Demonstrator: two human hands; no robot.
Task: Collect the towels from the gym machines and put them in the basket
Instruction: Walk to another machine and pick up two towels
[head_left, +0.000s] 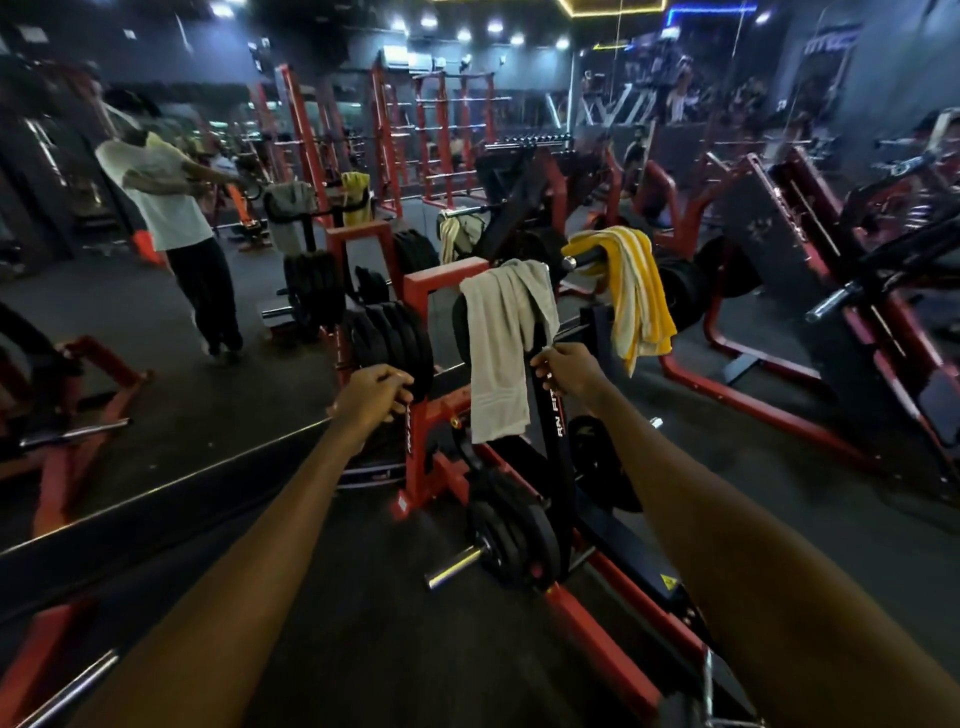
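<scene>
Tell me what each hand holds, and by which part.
The right hand pinches the grey towel by the lower end of its shorter right side. The left hand is curled beside the weight plates; any hold cannot be told.

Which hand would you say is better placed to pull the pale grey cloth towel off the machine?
Right: the right hand pinches the grey towel at its edge, while the left hand is by the black weight plates.

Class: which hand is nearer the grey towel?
Right. The right hand pinches the grey towel at its right edge; the left hand is apart to its left, by the weight plates.
</scene>
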